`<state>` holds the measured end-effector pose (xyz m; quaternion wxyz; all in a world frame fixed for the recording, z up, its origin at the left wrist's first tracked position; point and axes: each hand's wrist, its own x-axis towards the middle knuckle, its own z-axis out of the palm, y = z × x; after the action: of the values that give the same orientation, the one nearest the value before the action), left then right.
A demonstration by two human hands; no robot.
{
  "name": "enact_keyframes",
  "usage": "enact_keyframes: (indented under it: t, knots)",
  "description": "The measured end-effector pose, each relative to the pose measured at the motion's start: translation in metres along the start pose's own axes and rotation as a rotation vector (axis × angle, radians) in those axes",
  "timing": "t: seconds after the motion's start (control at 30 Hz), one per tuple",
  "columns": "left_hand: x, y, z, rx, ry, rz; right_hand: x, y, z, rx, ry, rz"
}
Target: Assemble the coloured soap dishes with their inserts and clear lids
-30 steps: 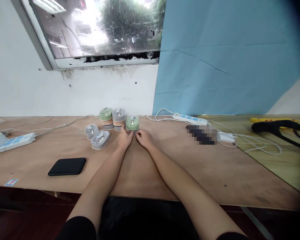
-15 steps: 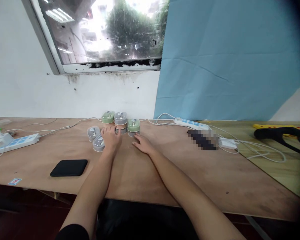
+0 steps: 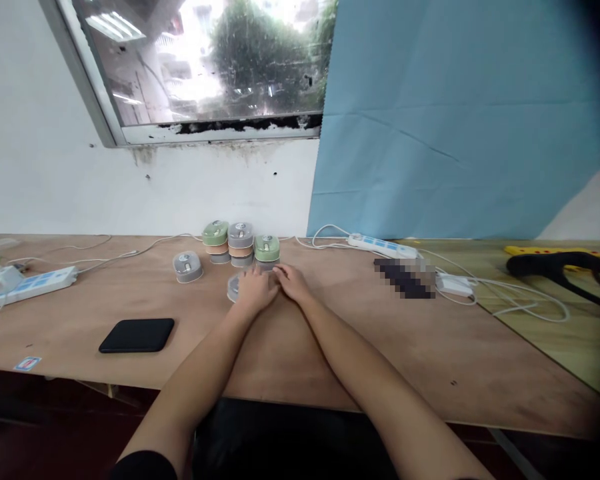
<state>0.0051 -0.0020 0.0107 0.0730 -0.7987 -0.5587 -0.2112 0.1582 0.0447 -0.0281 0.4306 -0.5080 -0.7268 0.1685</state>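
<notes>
My left hand (image 3: 254,292) is closed over a small grey lidded container (image 3: 233,287) lying on the wooden table (image 3: 290,347), just in front of the stacks. My right hand (image 3: 290,282) rests beside it, its fingers touching the left hand and the same container. Behind the hands stand three short stacks of containers: one with a green lid (image 3: 215,234), one with a grey lid (image 3: 241,235) and one with a green lid (image 3: 267,247). A single grey container (image 3: 187,265) sits apart to the left.
A black phone (image 3: 137,334) lies at the front left. A white power strip (image 3: 27,285) with cables is at the far left, another power strip (image 3: 380,247) and a charger (image 3: 453,285) to the right. A black and yellow tool (image 3: 560,261) lies far right.
My left hand took the grey container from the left pair and slid it right, in front of the stacks. My right hand came in to meet it.
</notes>
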Motion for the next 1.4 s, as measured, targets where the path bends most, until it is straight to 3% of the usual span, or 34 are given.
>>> enact_keyframes:
  t: [0.13, 0.17, 0.23, 0.37, 0.5, 0.6, 0.73, 0.83, 0.93, 1.1, 1.2, 1.3, 1.4]
  knots:
    - [0.000, 0.015, 0.008, -0.270, 0.112, 0.482, 0.003, 0.010, -0.011, 0.198, 0.119, 0.075]
    - [0.001, 0.014, 0.008, -0.319, 0.164, 0.540, 0.004, 0.013, -0.014, 0.244, 0.117, 0.082]
    - [0.004, 0.007, 0.007, -0.363, 0.275, 0.530, 0.004, 0.017, -0.018, 0.301, 0.074, 0.085]
    - [0.012, -0.029, -0.001, -0.306, 0.435, 0.213, -0.004, 0.012, -0.026, 0.239, -0.081, 0.046]
    - [0.009, -0.085, -0.009, -0.126, 0.510, -0.317, -0.021, 0.002, -0.035, 0.068, -0.190, -0.113]
    - [0.003, -0.124, -0.009, -0.018, 0.446, -0.653, -0.029, 0.001, -0.040, -0.005, -0.203, -0.124]
    - [-0.001, -0.150, -0.004, -0.004, 0.334, -0.796, -0.026, 0.012, -0.048, -0.078, -0.127, -0.015]
    - [0.001, -0.146, -0.003, 0.039, 0.251, -0.778, -0.021, 0.025, -0.058, -0.084, -0.109, 0.057]
    - [0.004, -0.120, -0.003, 0.091, 0.261, -0.718, -0.020, 0.037, -0.072, -0.025, -0.145, 0.120]
    - [0.007, -0.056, 0.007, 0.116, 0.132, -0.353, -0.021, 0.046, -0.086, 0.032, -0.132, 0.251]
    - [0.007, -0.033, 0.012, 0.030, 0.126, -0.149, -0.020, 0.047, -0.086, 0.012, -0.111, 0.249]
    - [0.009, -0.040, 0.008, -0.027, 0.238, -0.125, -0.019, 0.048, -0.082, -0.036, -0.086, 0.223]
    - [0.008, -0.071, -0.001, -0.022, 0.305, -0.275, -0.018, 0.053, -0.078, -0.086, -0.067, 0.192]
